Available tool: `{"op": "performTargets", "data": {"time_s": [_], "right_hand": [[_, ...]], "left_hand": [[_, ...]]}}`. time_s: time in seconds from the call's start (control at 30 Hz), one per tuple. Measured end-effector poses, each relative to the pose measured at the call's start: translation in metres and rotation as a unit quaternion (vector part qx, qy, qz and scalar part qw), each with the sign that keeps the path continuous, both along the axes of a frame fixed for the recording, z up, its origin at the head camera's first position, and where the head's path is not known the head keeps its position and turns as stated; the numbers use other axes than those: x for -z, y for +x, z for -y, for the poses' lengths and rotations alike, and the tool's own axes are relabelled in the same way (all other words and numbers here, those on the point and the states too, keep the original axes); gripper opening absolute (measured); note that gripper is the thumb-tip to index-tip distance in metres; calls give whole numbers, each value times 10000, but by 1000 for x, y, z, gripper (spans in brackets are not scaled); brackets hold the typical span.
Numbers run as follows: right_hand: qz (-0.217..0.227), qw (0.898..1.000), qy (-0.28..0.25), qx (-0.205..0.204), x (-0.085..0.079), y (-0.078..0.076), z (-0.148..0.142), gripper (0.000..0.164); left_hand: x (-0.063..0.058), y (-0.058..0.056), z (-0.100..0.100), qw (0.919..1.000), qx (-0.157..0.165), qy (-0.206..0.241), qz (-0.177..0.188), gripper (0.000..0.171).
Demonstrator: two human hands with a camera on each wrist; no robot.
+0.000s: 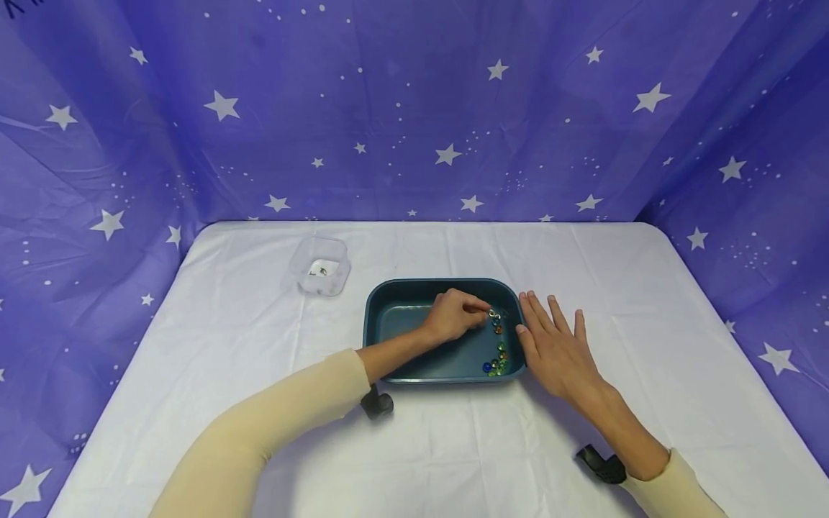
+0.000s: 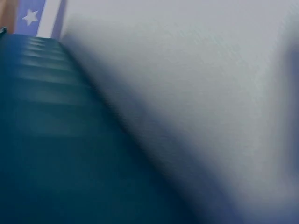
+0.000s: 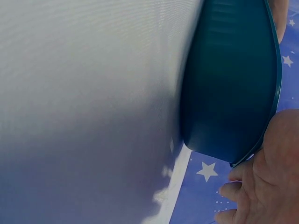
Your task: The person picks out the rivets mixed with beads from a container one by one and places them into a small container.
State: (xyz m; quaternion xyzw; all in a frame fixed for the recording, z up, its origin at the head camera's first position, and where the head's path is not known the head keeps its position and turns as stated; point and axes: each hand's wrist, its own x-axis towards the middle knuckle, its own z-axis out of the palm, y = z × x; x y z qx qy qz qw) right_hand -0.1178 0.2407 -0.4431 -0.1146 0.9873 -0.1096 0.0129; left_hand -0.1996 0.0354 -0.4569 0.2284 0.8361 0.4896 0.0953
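A dark teal rectangular tray (image 1: 401, 378) stands on the table, with several glass marbles (image 1: 501, 347) along its right end. Reaching in over the near rim, my left hand (image 1: 453, 316) brings curled fingers and thumb together on a clear marble (image 1: 492, 314) near the far right corner. Blue and amber marbles lie just below it, and a dark blue marble (image 1: 487, 367) sits by a green cluster at the near right. My right hand (image 1: 557, 352) lies with spread, straight fingers against the tray's right outer side. Only the tray's outer wall (image 2: 46, 130) shows in the left wrist view.
A clear plastic box (image 1: 320, 266) with small dark green bits visible inside stands on the white cloth (image 1: 246, 331), left of the tray. Black wrist devices (image 1: 377, 403) hang under both forearms. A purple star-patterned curtain (image 1: 414, 108) surrounds the table's back and sides.
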Motion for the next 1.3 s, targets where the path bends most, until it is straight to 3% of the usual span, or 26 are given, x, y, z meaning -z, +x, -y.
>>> {"op": "performTargets", "data": {"time_s": [0.17, 0.4, 0.8, 1.3], "right_hand": [[-17, 10000, 11, -6, -1, 0, 0, 59], [-25, 10000, 18, -24, -1, 0, 1, 59], [-13, 10000, -26, -16, -1, 0, 1, 59], [-60, 10000, -3, -19, -1, 1, 2, 59]], "left_hand": [[7, 0, -6, 9997, -19, -167, -192, 18], [11, 1, -13, 9985, -288, -175, -430, 20], [20, -2, -20, 9988, -368, 311, 9, 14], [22, -2, -21, 9984, -442, -139, -323, 12]]}}
